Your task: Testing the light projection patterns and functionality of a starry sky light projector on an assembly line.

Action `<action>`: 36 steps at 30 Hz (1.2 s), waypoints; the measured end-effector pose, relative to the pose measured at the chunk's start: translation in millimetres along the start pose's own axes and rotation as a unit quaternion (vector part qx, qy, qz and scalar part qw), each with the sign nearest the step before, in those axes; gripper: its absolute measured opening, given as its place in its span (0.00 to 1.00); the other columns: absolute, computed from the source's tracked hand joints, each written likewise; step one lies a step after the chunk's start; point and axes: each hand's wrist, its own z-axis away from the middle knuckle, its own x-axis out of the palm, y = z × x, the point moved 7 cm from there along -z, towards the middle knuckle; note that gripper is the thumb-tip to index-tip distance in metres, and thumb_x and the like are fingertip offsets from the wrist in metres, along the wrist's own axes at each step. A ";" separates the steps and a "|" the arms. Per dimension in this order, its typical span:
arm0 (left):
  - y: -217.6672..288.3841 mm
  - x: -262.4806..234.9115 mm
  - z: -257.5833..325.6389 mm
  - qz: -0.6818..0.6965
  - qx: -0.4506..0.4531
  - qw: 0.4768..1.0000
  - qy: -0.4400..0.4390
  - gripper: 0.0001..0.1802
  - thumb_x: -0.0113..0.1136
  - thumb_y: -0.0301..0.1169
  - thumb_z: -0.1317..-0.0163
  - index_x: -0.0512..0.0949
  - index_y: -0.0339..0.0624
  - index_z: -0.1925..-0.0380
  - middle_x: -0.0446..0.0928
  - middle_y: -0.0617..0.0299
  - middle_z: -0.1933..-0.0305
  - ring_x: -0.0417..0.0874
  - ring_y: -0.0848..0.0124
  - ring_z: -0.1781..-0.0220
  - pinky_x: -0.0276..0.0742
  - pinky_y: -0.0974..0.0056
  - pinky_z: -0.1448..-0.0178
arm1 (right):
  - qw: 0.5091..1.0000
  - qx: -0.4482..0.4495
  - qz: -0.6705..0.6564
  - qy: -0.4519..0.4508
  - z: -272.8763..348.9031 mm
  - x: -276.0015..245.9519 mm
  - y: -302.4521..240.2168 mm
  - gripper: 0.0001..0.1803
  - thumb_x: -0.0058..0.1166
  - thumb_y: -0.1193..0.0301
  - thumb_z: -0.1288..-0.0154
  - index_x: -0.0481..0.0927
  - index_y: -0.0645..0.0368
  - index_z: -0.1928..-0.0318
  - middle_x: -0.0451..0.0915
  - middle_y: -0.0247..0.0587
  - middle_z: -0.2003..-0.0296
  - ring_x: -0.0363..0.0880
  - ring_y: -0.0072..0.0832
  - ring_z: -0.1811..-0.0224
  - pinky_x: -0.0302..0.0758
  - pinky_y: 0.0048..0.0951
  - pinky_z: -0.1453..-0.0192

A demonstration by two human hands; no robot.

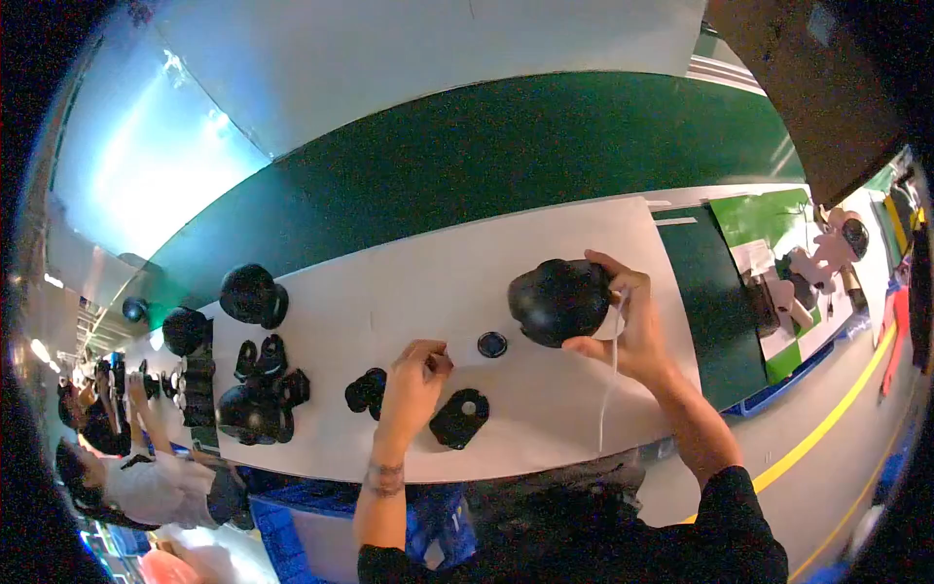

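My right hand (637,331) grips a glossy black rounded housing (559,300) by its right side, thumb below and fingers above. A thin white cable (607,404) hangs down by that hand. My left hand (413,378) is over the table with its fingers curled in a pinch; what they hold, if anything, is too small to make out. Close by it on the left lies a small black part (366,391), partly covered by the hand. To its right sits a flat black plate-like part (459,419) with a pale round spot. A small dark disc (492,344) rests between the hands.
On the white table (389,292), more black rounded housings (251,295) and small black parts (261,358) stand at the left. A dark green mat (715,302) and a cluttered bench extend right. Blue crates (311,526) are below the table. Other people (146,487) work at far left.
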 end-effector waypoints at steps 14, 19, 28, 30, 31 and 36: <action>129.3 66.7 -44.5 0.185 0.220 0.950 0.121 0.75 0.86 0.43 0.63 0.42 0.27 0.24 0.53 0.28 0.26 0.54 0.30 0.23 0.52 0.42 0.18 | 0.994 0.108 0.018 0.025 2.9 15.0 -6.0 0.41 0.66 0.63 0.32 0.55 0.67 0.31 0.60 0.63 0.27 0.67 0.49 0.28 0.70 0.48 0.27; 104.5 66.6 -63.1 0.238 0.195 0.935 0.174 0.79 0.89 0.48 0.68 0.43 0.30 0.24 0.48 0.32 0.22 0.54 0.35 0.22 0.51 0.45 0.17 | 0.996 0.056 0.052 0.035 -1.5 31.0 0.5 0.36 0.53 0.55 0.22 0.55 0.69 0.31 0.59 0.67 0.27 0.63 0.52 0.25 0.70 0.50 0.27; 93.5 -29.9 14.8 0.323 0.229 0.887 0.237 0.71 0.87 0.40 0.61 0.46 0.42 0.22 0.57 0.47 0.23 0.62 0.49 0.23 0.61 0.48 0.22 | 0.992 -0.006 0.001 0.127 10.4 24.9 -8.0 0.31 0.48 0.52 0.21 0.57 0.64 0.36 0.64 0.67 0.30 0.73 0.52 0.33 0.79 0.54 0.36; 78.2 -74.3 69.2 0.370 0.244 0.843 0.307 0.65 0.85 0.38 0.57 0.51 0.46 0.23 0.60 0.51 0.24 0.63 0.53 0.24 0.64 0.49 0.23 | 0.990 -0.014 0.004 0.143 11.2 27.2 -7.6 0.33 0.49 0.50 0.22 0.59 0.65 0.36 0.69 0.65 0.33 0.76 0.51 0.37 0.83 0.51 0.41; 64.4 -102.5 102.3 0.371 0.229 0.826 0.359 0.64 0.85 0.37 0.57 0.51 0.46 0.23 0.61 0.52 0.25 0.64 0.54 0.24 0.64 0.49 0.24 | 0.991 -0.007 0.012 0.136 10.7 28.2 -6.0 0.33 0.50 0.49 0.23 0.61 0.66 0.37 0.70 0.63 0.34 0.76 0.50 0.37 0.82 0.50 0.41; -22.6 -245.3 275.0 0.251 0.075 0.693 0.672 0.60 0.84 0.36 0.55 0.56 0.49 0.25 0.64 0.55 0.26 0.66 0.57 0.26 0.68 0.50 0.27 | 0.994 0.049 0.003 0.102 17.4 37.3 13.4 0.36 0.56 0.49 0.26 0.69 0.72 0.38 0.74 0.58 0.35 0.78 0.44 0.39 0.80 0.45 0.40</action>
